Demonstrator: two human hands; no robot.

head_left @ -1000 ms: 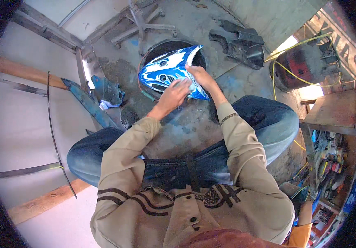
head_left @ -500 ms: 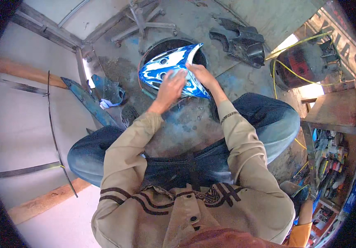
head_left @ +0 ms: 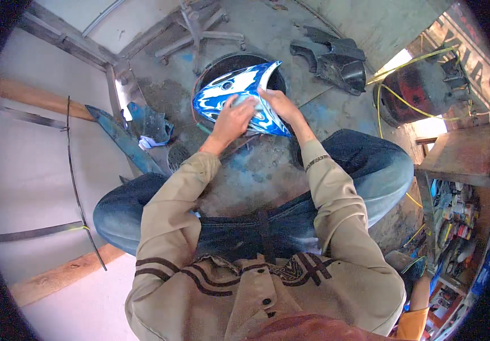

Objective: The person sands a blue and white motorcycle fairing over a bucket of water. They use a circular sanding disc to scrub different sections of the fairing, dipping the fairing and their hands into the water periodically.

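Observation:
A curved fairing panel, glossy with blue and white swirls and round holes, is held above a round black basin on the floor. My right hand grips the panel's right edge, thumb on top and the other fingers out of sight behind it. My left hand lies on the painted face, its fingers bent and pressed down. Something pale shows by those fingertips, too small to name. Part of the basin is hidden under the panel.
Black plastic parts lie beyond the basin to the right, near a dark drum with a yellow cord. A wheeled metal base stands behind. Blue panels lean at left. A cluttered shelf and a person's arm are at right.
My left hand has shifted slightly on the panel and looks less blurred. My right hand keeps its grip on the edge, and the panel has barely moved.

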